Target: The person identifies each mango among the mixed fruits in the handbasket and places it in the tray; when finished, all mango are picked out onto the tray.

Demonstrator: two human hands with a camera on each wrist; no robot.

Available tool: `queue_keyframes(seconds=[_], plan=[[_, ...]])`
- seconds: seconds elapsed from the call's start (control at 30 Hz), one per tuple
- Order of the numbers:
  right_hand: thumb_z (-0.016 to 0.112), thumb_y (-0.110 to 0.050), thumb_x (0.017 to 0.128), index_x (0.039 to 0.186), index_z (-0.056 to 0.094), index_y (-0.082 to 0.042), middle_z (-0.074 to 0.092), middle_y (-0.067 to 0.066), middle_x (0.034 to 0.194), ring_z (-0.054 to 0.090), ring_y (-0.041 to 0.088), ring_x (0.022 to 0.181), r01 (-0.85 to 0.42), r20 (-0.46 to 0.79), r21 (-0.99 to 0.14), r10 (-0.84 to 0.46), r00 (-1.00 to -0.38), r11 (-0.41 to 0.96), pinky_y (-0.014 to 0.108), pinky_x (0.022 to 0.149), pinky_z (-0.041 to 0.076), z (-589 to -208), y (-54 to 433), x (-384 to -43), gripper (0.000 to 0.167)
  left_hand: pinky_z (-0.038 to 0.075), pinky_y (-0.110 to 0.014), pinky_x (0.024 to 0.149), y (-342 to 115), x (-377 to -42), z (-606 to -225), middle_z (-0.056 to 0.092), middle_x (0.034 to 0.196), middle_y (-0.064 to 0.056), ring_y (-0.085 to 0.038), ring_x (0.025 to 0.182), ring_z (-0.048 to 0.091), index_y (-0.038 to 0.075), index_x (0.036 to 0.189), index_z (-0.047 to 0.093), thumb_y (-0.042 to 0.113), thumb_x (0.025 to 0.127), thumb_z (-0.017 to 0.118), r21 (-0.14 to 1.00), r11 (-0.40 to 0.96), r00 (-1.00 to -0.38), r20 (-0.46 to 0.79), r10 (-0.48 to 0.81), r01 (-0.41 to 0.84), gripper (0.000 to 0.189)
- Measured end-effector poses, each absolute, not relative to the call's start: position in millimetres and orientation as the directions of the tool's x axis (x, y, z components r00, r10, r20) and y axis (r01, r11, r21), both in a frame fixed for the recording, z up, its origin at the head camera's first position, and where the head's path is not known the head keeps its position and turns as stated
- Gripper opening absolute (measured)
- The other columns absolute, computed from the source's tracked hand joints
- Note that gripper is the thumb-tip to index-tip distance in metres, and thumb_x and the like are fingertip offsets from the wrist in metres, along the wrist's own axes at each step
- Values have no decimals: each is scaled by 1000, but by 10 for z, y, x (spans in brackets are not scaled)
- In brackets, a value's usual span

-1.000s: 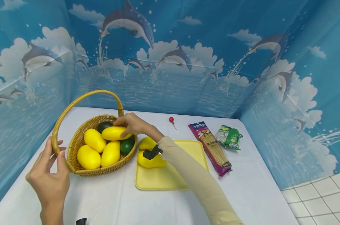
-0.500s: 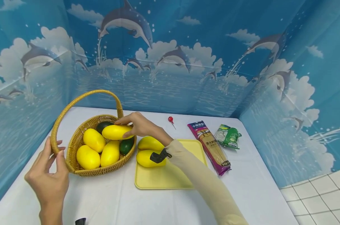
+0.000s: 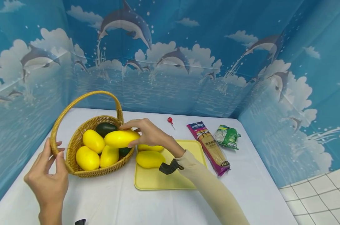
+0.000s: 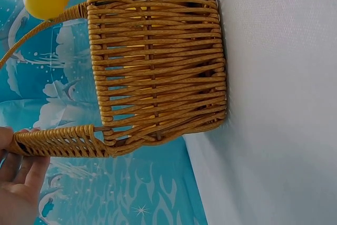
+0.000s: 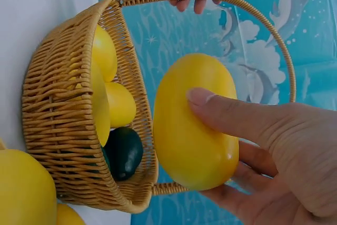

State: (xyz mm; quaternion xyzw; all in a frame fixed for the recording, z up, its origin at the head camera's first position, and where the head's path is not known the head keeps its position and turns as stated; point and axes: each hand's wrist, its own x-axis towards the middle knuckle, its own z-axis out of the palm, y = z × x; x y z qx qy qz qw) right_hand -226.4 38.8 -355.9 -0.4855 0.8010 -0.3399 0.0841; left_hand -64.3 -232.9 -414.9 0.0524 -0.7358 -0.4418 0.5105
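My left hand (image 3: 47, 182) holds the handle of a wicker basket (image 3: 102, 171), fingers curled round its left side. In the basket lie several yellow mangoes (image 3: 93, 141) and two dark green fruits that look like avocados (image 3: 106, 129); one is mostly hidden. My right hand (image 3: 153, 132) grips a mango (image 5: 195, 122) between thumb and fingers. The right wrist view shows this mango raised above the basket's rim; in the head view it overlaps the basket's right part. The left wrist view shows the woven basket wall (image 4: 158, 61) close up, standing on the cloth.
A yellow tray (image 3: 170, 182) right of the basket bears two mangoes (image 3: 150, 159). Behind it lies a red lollipop (image 3: 170, 120). A pack of noodles (image 3: 210, 147) and a green snack bag (image 3: 229, 137) lie to the right. Dolphin-print curtains (image 3: 170, 78) surround the white table.
My right hand has lifted the mango and moved it a little right, over the basket's right rim. More of the rear dark green fruit shows. The left hand stays on the handle.
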Motion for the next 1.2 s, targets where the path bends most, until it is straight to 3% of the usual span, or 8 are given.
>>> queue_keyframes(seconds=[0.33, 0.6, 1.0, 1.2], plan=[[94, -19, 85, 139, 71, -4, 73, 9, 136, 69, 19, 124, -763, 314, -603, -809, -496, 234, 18, 106, 55, -3672, 619, -2015, 61, 56, -13, 100, -2389, -609, -4186, 75, 129, -18, 3, 113, 70, 19, 152, 59, -13, 96, 70, 707, 619, -514, 692, -507, 342, 65], [95, -16, 85, 138, 72, -4, 75, 9, 133, 69, 19, 123, -770, 404, -605, -756, -515, 202, 24, 108, 57, -3767, 838, -1766, 59, 55, -15, 103, -2401, -592, -4180, 72, 134, -21, 4, 118, 67, 19, 156, 52, -5, 101, 68, 693, 651, -558, 687, -466, 309, 62], [98, -17, 79, 138, 72, -6, 75, 5, 134, 68, 20, 127, -754, 456, -611, -671, -585, 242, 32, 111, 57, -4021, 1076, -1431, 65, 56, -15, 101, -2384, -613, -4179, 75, 131, -13, 1, 113, 70, 20, 154, 57, -10, 98, 69, 709, 617, -529, 687, -498, 340, 64], [96, -16, 82, 140, 71, -3, 73, 7, 137, 68, 22, 127, -730, 448, -623, -638, -627, 280, 33, 111, 57, -4214, 1179, -1257, 65, 57, -14, 100, -2362, -635, -4188, 76, 126, -18, 3, 109, 70, 19, 150, 61, -15, 95, 70, 715, 601, -498, 690, -526, 358, 65]])
